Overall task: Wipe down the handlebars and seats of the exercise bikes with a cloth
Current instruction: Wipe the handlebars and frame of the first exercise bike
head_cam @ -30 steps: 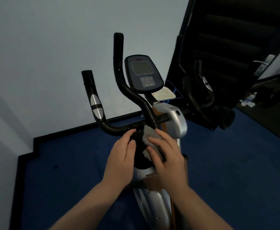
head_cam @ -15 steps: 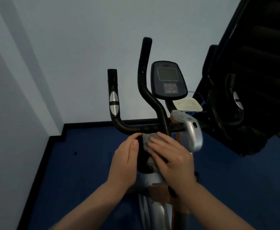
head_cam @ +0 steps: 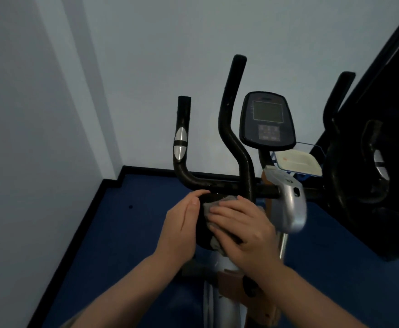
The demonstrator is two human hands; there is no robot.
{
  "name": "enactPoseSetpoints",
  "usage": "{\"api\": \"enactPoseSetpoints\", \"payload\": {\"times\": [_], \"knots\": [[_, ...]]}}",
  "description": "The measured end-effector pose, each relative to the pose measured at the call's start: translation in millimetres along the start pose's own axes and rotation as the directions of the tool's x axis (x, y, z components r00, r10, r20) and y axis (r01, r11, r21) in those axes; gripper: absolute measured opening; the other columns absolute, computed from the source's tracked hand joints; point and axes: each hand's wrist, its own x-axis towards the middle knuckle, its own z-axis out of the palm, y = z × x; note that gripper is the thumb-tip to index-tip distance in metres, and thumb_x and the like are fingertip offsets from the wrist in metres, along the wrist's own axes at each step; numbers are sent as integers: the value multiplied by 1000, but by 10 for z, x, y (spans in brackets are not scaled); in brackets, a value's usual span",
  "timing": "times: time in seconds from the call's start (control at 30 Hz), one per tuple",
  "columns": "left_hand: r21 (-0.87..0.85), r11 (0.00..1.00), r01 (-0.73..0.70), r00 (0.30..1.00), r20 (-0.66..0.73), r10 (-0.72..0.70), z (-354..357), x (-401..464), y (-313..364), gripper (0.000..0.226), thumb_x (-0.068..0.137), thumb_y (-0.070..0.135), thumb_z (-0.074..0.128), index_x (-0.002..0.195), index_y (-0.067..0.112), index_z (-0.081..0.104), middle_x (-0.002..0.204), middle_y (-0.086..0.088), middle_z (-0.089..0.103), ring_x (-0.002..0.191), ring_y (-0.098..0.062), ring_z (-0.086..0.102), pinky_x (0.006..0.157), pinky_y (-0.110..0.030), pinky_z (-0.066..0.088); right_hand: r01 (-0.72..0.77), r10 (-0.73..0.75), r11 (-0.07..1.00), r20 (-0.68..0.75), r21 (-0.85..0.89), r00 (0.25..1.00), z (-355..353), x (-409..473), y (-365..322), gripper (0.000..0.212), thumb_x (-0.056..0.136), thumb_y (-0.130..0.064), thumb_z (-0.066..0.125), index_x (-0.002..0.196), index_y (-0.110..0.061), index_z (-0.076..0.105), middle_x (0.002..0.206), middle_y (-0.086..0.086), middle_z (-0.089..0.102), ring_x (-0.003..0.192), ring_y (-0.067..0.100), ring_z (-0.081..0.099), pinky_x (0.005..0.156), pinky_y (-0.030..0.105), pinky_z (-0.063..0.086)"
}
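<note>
Since the earlier frames the view has been swung to the left, so that the exercise bike (head_cam: 286, 204) is now seen right of centre and more of the pale wall corner (head_cam: 94, 114) is taken in, while both hands have been kept on the same dark pad below the handlebar. The grey cloth (head_cam: 211, 209) is pressed flat against that black pad (head_cam: 205, 233) by the right hand (head_cam: 243, 228), whose fingers are laid out nearly straight over it, pointing left; only the cloth's edges are seen around the fingers. The left hand (head_cam: 182, 223) is set against the pad's left side, fingers together and only gently curved, the thumb tip resting near the top of the pad just under the horizontal bar; nothing is gripped by it. The black handlebars (head_cam: 231, 129) are seen rising beyond the hands, with a silver sensor plate (head_cam: 180, 147) on the left grip. The console (head_cam: 267, 119) is mounted to the right of the tall bar, and a pale tray (head_cam: 298, 162) is seen just beyond it. Blue floor (head_cam: 134, 233) is spread beneath.
</note>
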Motion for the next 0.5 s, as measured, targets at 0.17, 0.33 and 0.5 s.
{"api": "enactPoseSetpoints", "payload": {"times": [0.17, 0.33, 0.5], "knots": [[100, 992, 70, 997, 0, -71, -31, 3, 64, 36, 98, 35, 33, 112, 28, 65, 104, 13, 71, 100, -4, 65, 90, -31, 52, 5, -5, 1000, 45, 1, 999, -118, 26, 90, 14, 86, -21, 74, 98, -16, 78, 105, -7, 73, 106, 9, 63, 91, 32, 52], [388, 910, 147, 987, 8, -163, -50, 224, 239, 40, 95, 43, 33, 87, 23, 68, 83, 6, 69, 81, -11, 64, 78, -46, 51, -364, 379, 923, -130, 125, 916, 66, 173, -83, 20, 81, -16, 77, 101, -19, 77, 106, -13, 70, 103, 2, 63, 92, 23, 50], [576, 817, 27, 988, 109, -110, 102, 336, 421, 28, 101, 35, 38, 93, 26, 63, 88, 10, 62, 81, -5, 58, 73, -33, 49, -530, 569, 808, -103, 259, 816, -92, -149, -317, 33, 82, -14, 76, 113, -26, 72, 126, -18, 62, 115, -8, 56, 97, 9, 41]]}}
